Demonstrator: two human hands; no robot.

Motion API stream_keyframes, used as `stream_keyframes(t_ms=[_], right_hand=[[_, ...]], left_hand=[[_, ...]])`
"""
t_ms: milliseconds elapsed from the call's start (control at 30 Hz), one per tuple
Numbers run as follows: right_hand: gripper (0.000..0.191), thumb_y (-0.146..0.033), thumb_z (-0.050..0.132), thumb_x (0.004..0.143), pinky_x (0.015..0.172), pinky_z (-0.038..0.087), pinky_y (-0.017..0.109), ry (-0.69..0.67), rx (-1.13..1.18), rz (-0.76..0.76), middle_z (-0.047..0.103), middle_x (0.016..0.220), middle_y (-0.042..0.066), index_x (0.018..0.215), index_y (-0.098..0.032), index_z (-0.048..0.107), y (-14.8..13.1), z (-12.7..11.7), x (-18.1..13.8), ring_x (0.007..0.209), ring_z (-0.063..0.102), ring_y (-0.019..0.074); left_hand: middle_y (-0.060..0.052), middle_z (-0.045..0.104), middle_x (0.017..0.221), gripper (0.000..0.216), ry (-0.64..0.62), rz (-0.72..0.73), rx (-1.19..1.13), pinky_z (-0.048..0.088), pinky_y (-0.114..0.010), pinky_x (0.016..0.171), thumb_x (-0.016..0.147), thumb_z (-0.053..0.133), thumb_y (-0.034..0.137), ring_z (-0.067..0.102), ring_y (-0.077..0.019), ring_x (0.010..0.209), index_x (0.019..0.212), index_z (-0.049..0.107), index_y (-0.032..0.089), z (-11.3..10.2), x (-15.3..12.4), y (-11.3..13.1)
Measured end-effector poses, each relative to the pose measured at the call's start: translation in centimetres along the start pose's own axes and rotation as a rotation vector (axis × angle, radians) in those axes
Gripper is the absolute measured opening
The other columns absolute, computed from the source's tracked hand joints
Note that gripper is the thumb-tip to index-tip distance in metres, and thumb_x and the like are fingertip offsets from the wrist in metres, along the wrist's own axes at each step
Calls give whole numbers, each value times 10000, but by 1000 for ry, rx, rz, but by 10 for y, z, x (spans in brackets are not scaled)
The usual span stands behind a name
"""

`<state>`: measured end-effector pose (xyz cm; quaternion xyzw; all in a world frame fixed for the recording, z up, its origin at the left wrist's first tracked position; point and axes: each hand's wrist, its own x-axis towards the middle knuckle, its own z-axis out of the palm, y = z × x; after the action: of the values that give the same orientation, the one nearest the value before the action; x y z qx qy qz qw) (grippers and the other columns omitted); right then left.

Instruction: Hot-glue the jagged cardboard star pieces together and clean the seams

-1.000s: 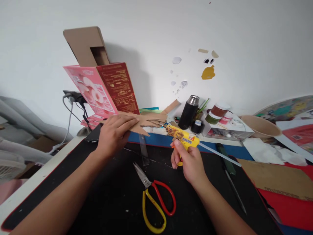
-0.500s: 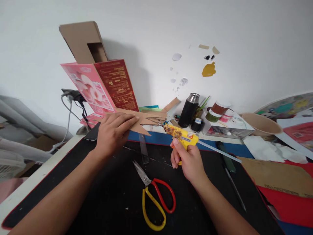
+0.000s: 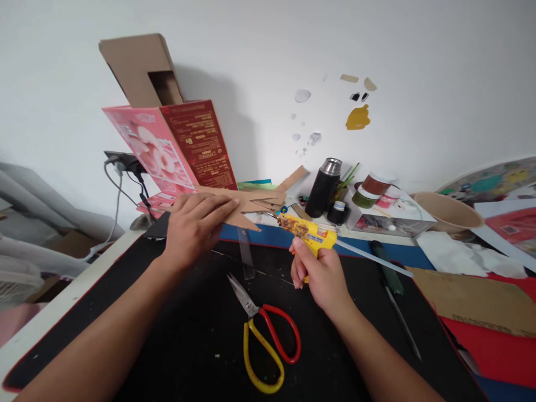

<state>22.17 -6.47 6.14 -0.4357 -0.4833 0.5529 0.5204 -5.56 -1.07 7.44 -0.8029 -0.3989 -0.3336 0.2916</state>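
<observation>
My left hand (image 3: 195, 225) grips a jagged brown cardboard cutout (image 3: 253, 204) and holds it above the black mat (image 3: 176, 335). My right hand (image 3: 320, 273) is closed round the handle of a yellow glue gun (image 3: 307, 231). The gun's stained nozzle points left and sits at the cutout's right edge. A clear glue stick (image 3: 372, 258) juts from the gun's back toward the right.
Red-and-yellow scissors (image 3: 266, 329) and a clear ruler (image 3: 245, 252) lie on the mat below my hands. A pink and red box (image 3: 176, 148) leans on the wall. A black flask (image 3: 323, 187), paint jars (image 3: 372, 192), a paper bowl (image 3: 446, 215) and a dark-handled tool (image 3: 391, 290) stand right.
The glue gun has moved a little left, its nozzle closing on the cutout's right edge. My left hand keeps the cutout almost still.
</observation>
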Motion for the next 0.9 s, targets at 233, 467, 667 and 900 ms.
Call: stream_keyframes(t_ms=[233, 467, 667, 900], right_hand=[[627, -794, 800, 790, 362, 378, 229, 9, 13, 4, 456, 386, -76, 705, -195, 634, 1, -1, 0, 323, 506, 125], [643, -812, 797, 776, 361, 380, 227, 13, 5, 9, 456, 387, -73, 709, -191, 647, 1, -1, 0, 325, 507, 125], [646, -795, 768, 826, 381, 384, 233, -1, -26, -8, 459, 374, -53, 630, -198, 618, 1, -2, 0, 331, 497, 118], [636, -790, 767, 826, 370, 382, 246, -1, -32, -6, 466, 366, -44, 620, -207, 617, 1, -2, 0, 325, 495, 130]], left_hand=[[-80, 803, 1277, 356, -35, -13, 7, 499, -487, 949, 1056, 584, 258, 726, -299, 1118, 1385, 714, 291, 0, -1, 1], [-72, 798, 1291, 369, -55, -24, -4, 481, -488, 964, 1053, 572, 236, 716, -295, 1131, 1389, 707, 305, -1, -2, 1], [-84, 798, 1279, 372, -48, -21, 1, 482, -489, 963, 1050, 578, 242, 716, -300, 1133, 1395, 704, 297, 0, -2, 0], [-76, 804, 1260, 347, -27, -2, 32, 499, -477, 937, 1056, 581, 248, 721, -290, 1119, 1379, 695, 301, -1, -1, 0]])
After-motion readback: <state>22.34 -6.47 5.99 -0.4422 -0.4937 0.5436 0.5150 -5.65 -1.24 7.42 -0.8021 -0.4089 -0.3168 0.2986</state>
